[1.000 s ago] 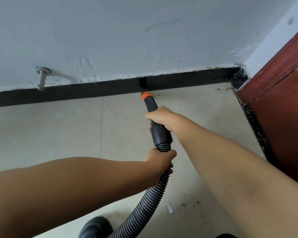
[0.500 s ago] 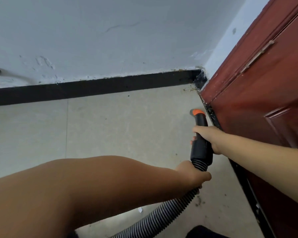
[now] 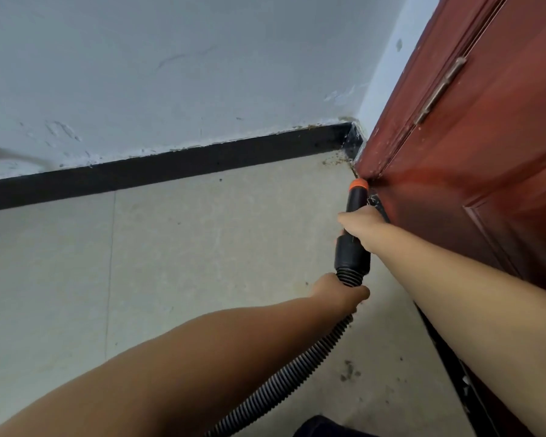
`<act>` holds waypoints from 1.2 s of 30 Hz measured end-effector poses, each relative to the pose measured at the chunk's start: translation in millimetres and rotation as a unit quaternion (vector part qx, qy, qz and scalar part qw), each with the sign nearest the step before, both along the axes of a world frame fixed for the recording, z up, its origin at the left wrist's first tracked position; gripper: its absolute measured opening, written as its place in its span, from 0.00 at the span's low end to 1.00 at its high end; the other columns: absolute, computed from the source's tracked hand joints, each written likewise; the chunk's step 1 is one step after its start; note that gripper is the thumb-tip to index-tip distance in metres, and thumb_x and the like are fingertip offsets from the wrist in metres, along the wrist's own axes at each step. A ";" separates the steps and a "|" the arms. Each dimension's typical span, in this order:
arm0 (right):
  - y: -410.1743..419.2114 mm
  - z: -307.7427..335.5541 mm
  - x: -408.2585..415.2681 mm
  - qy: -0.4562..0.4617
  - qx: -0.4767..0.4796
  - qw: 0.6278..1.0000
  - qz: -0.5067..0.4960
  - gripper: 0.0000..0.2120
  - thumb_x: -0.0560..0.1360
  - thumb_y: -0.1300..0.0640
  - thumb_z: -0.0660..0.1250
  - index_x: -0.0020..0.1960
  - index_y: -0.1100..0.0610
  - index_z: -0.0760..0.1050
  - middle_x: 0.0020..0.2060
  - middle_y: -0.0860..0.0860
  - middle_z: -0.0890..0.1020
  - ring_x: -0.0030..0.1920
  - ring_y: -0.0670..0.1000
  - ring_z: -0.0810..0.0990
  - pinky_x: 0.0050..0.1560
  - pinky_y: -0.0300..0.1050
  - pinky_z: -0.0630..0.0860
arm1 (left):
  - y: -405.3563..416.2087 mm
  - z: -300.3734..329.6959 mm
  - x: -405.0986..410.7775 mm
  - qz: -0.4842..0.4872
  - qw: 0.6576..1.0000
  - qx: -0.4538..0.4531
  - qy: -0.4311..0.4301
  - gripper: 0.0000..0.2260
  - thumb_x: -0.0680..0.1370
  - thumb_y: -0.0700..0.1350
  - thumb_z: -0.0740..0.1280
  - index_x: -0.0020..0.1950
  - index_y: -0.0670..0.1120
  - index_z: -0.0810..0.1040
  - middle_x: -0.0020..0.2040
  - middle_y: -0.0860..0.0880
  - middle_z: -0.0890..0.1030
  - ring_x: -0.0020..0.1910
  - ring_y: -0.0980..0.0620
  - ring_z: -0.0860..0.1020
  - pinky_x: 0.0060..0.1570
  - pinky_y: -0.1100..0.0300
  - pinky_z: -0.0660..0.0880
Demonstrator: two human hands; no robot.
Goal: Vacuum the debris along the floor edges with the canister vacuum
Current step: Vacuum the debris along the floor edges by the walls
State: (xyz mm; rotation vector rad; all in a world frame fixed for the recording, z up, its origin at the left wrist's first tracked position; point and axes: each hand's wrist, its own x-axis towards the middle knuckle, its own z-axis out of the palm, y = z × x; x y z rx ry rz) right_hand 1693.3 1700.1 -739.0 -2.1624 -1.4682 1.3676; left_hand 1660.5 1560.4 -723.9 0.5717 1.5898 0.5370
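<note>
I have the vacuum nozzle [image 3: 355, 212] pushed right up to the foot of the red door [image 3: 473, 171], its orange tip [image 3: 358, 185] at the floor's right edge just short of the far right corner, because that seam is where the grit collects. A scatter of brown debris [image 3: 334, 160] lies in that corner itself, where the black skirting [image 3: 171, 167] meets the door frame, so I judge the tip needs only a short push onward to reach it. More specks [image 3: 349, 373] lie on the tiled floor [image 3: 202, 247] nearer to me, close to the same right edge.

My right hand [image 3: 361, 223] is wrapped round the upper part of the black nozzle, fingers curled under it out of sight, steering the tip. I hold it high so I can aim along the seam. My left hand [image 3: 339, 293] grasps the ribbed hose [image 3: 297, 370] just below the collar, fingers closed around it, taking the drag of the hose so it does not pull the tip away from the edge. The hose trails back toward me across the floor and leaves the view at the bottom; the canister itself is not in sight. A dark shape [image 3: 325, 427] at the bottom edge I cannot make out
</note>
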 end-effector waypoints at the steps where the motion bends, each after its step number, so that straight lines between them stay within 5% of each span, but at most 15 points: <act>1: 0.5 -2.2 1.0 -0.033 0.008 0.999 0.021 0.13 0.73 0.57 0.66 0.55 0.61 0.74 0.43 0.56 0.80 0.42 0.58 0.79 0.43 0.46 0.74 | 0.7 -2.9 5.5 0.001 1.000 -0.009 0.001 0.06 0.72 0.43 0.67 0.43 0.43 0.71 0.37 0.44 0.76 0.28 0.49 0.74 0.36 0.58 0.74; 14: 22.7 -6.4 -18.5 -0.106 0.012 0.989 0.100 0.19 0.74 0.57 0.66 0.62 0.62 0.71 0.44 0.55 0.75 0.39 0.56 0.75 0.40 0.45 0.70 | 22.9 -18.2 -7.1 0.022 0.999 -0.010 -0.024 0.07 0.74 0.43 0.67 0.45 0.41 0.70 0.34 0.46 0.75 0.26 0.50 0.73 0.28 0.63 0.72; 21: 23.0 -6.9 -26.1 -0.084 0.011 0.991 0.106 0.15 0.74 0.56 0.66 0.58 0.62 0.71 0.45 0.56 0.78 0.39 0.56 0.77 0.38 0.45 0.71 | 20.2 -23.5 -13.6 0.036 0.999 0.004 -0.018 0.08 0.72 0.43 0.67 0.45 0.42 0.70 0.36 0.45 0.75 0.31 0.47 0.74 0.38 0.56 0.75; 31: 36.4 -8.5 -20.5 -0.020 0.019 0.998 0.061 0.15 0.72 0.56 0.66 0.57 0.61 0.72 0.39 0.53 0.78 0.38 0.55 0.78 0.40 0.46 0.73 | 36.5 -28.3 -20.2 0.013 1.000 0.022 0.005 0.07 0.71 0.44 0.67 0.42 0.44 0.70 0.35 0.45 0.74 0.28 0.48 0.73 0.36 0.57 0.74; 36: 34.6 -17.3 -17.6 -0.011 0.019 0.997 0.068 0.15 0.72 0.55 0.66 0.56 0.62 0.73 0.46 0.58 0.82 0.44 0.59 0.82 0.45 0.49 0.79 | 31.4 -36.3 -11.3 0.025 0.999 0.037 0.007 0.07 0.70 0.43 0.66 0.39 0.45 0.68 0.33 0.46 0.73 0.31 0.47 0.72 0.37 0.56 0.74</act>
